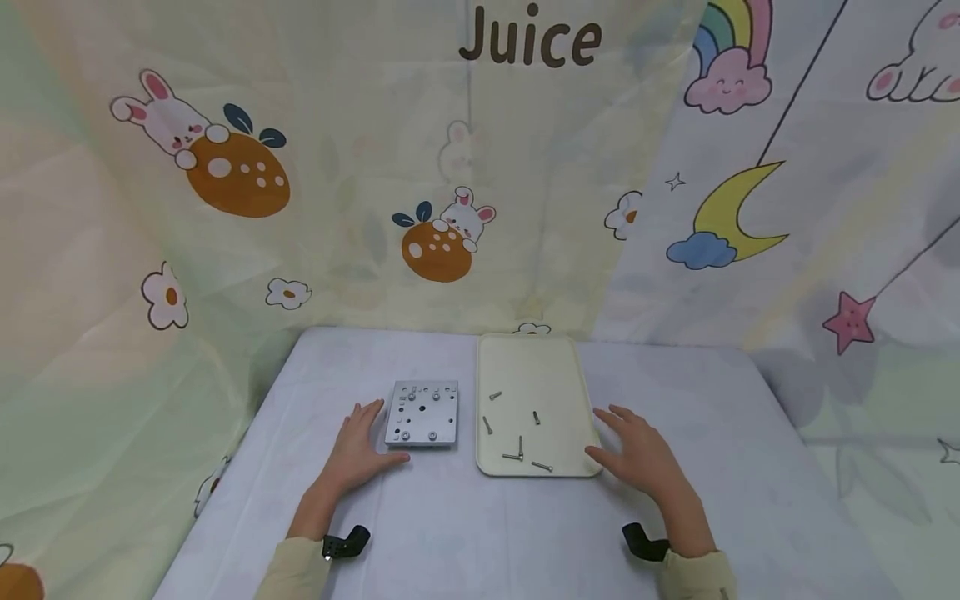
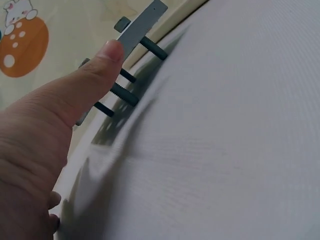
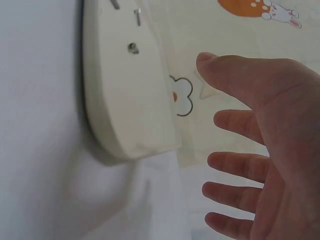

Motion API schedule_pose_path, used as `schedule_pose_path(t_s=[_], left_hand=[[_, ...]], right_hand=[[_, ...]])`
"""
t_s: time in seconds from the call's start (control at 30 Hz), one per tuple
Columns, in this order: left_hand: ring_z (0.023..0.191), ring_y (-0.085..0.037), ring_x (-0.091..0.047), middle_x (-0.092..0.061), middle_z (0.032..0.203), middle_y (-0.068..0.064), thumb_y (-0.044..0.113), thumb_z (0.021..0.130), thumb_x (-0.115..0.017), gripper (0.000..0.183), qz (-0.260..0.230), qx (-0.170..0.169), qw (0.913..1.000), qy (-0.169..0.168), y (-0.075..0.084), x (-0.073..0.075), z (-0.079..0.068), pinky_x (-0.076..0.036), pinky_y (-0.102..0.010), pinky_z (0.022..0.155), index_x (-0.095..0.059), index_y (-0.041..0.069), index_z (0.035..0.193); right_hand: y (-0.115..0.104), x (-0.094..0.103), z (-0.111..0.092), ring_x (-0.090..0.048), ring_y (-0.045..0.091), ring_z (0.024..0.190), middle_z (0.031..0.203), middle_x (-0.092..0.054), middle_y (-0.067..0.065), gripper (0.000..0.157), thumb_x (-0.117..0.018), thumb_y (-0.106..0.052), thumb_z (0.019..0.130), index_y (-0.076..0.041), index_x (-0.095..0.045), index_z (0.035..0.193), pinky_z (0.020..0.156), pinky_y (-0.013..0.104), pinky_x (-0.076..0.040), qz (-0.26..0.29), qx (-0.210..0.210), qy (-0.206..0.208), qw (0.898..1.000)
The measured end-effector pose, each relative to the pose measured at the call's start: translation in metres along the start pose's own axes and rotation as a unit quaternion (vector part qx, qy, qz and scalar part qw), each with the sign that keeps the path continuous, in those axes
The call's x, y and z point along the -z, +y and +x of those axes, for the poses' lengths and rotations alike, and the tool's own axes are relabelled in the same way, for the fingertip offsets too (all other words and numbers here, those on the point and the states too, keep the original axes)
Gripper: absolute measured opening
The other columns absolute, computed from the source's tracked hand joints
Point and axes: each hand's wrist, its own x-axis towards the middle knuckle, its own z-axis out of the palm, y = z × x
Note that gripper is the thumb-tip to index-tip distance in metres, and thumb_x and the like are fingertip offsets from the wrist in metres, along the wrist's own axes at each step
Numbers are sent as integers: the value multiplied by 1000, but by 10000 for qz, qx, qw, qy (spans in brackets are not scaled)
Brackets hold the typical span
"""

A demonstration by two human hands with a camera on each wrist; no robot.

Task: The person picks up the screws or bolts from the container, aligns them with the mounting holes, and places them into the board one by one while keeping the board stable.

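Observation:
A square silver metal plate (image 1: 442,414) with holes and several bolt heads sits left of centre on the table. In the left wrist view, threaded bolts (image 2: 154,48) stick out from its underside. My left hand (image 1: 354,454) is beside the plate's left edge, fingers spread, with the thumb just below its near corner. To the right of the plate lies a cream tray (image 1: 558,375) holding several loose screws (image 1: 542,467). My right hand (image 1: 637,454) is at the tray's right side, fingers extended and apart, and the right wrist view shows nothing in it.
A white cloth (image 1: 465,533) covers the table. Behind it hangs a printed fabric backdrop (image 1: 345,167) with rabbits, oranges and a moon. Black wrist devices (image 1: 347,543) are strapped on both arms, just below beige sleeves (image 1: 294,571).

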Motion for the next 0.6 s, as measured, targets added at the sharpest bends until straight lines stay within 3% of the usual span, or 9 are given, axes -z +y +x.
schedule_pose_path(t_s=[0.13, 0.37, 0.6], left_hand=[[141, -44, -20, -40, 147, -20, 62, 61, -84, 114, -357, 35, 9992, 185, -2, -4, 0, -11, -56, 116, -37, 2, 146], [141, -44, -20, -43, 146, -19, 64, 60, -83, 113, -519, 31, 9981, 346, -2, -10, 3, -11, -60, 114, -41, 3, 145], [142, -41, -19, -42, 148, -12, 74, 58, -77, 114, -733, 229, 9965, 338, 0, -10, 9, -16, -61, 113, -43, 11, 146]], right_hand=[[-10, -2, 7, -50, 44, 120, 133, -54, 22, 57, -73, -41, 86, -7, -62, 130, 93, 62, -44, 183, 123, 100, 9997], [-30, -9, 28, -50, 39, 122, 131, -57, 16, 46, -74, -33, 87, -9, -66, 125, 97, 58, -44, 626, 286, -9, 9976], [-49, -27, 64, -58, 30, 113, 117, -65, 8, 35, -76, -19, 86, -9, -69, 119, 94, 50, -49, 1089, 778, -121, 9909]])
